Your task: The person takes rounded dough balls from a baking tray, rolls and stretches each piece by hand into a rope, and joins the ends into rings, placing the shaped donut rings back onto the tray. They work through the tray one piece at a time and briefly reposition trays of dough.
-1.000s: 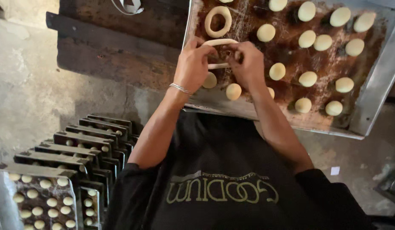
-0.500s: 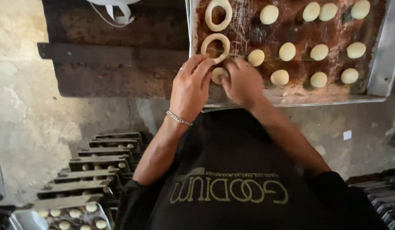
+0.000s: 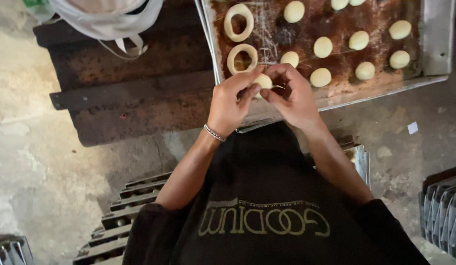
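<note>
At centre of frame, left hand (image 3: 232,100) and right hand (image 3: 292,95) pinch dough ball (image 3: 262,81) between fingers, over near edge of baking tray (image 3: 434,39). Dough rings (image 3: 242,58) just above. Best press centre evenly, gently.

I am in a small, rough bakery: a worn metal baking tray (image 3: 434,44) of dough balls (image 3: 322,47) and dough rings (image 3: 241,58), stacked trays (image 3: 124,211), bare concrete floor (image 3: 36,162).

Small pale round dough ball (image 3: 263,81); pinched between fingertips, above tray's near edge (image 3: 336,98)
</note>
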The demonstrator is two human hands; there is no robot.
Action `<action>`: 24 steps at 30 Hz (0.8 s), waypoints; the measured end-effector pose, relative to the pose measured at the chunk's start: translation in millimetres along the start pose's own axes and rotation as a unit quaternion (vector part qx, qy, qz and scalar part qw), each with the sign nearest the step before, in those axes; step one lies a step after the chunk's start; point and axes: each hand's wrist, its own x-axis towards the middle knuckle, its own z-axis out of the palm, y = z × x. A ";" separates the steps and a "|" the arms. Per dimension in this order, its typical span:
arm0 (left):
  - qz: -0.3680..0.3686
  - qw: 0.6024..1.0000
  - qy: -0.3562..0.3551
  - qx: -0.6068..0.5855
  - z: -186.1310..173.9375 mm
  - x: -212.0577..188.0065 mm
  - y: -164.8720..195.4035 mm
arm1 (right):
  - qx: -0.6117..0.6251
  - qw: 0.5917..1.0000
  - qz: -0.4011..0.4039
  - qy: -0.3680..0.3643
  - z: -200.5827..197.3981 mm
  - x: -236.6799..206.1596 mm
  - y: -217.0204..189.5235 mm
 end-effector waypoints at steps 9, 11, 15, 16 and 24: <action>0.093 0.985 0.067 0.126 19.1 -5.9 11.5 | -0.117 0.981 -0.112 0.104 10.1 -1.3 5.7; 0.118 0.989 0.044 0.073 20.4 -10.5 14.0 | -0.094 0.979 -0.150 0.097 6.8 2.6 6.8; 0.068 0.997 -0.034 -0.034 6.4 -7.2 9.3 | -0.012 0.991 -0.124 0.041 -5.1 -0.2 11.1; 0.046 0.999 -0.021 -0.008 1.6 -3.1 6.4 | 0.021 0.997 -0.074 0.026 -7.1 -2.9 13.1; 0.183 0.958 0.190 0.110 -10.6 23.1 3.8 | 0.250 0.965 -0.057 -0.053 -12.0 0.2 16.2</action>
